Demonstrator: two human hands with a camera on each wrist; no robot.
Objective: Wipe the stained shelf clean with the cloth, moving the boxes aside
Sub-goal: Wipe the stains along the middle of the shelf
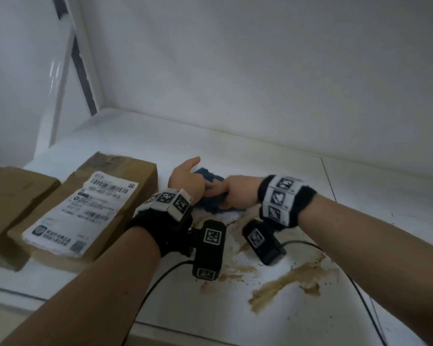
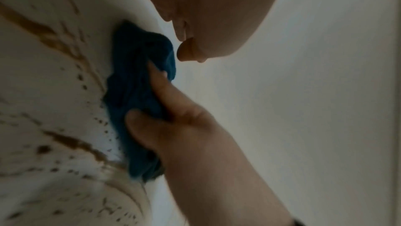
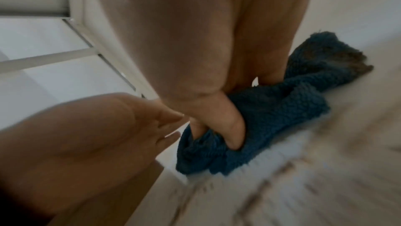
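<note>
I read this as a storeroom or parcel-handling room. Just left of my grip sit two worn cardboard parcels (image 1: 105, 208) (image 1: 13, 198), the nearer one bearing a printed shipping label (image 1: 83, 211) with barcodes. They rest on a plain white shelf (image 1: 360, 196) of a bare shelving unit, whose slotted upright (image 1: 81, 61) rises beyond and left of my hands against blank white walls.

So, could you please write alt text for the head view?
The right hand grips a blue cloth on a white shelf, the left hand beside it. Brown stains lie nearer the camera; two cardboard boxes sit at left.
</note>
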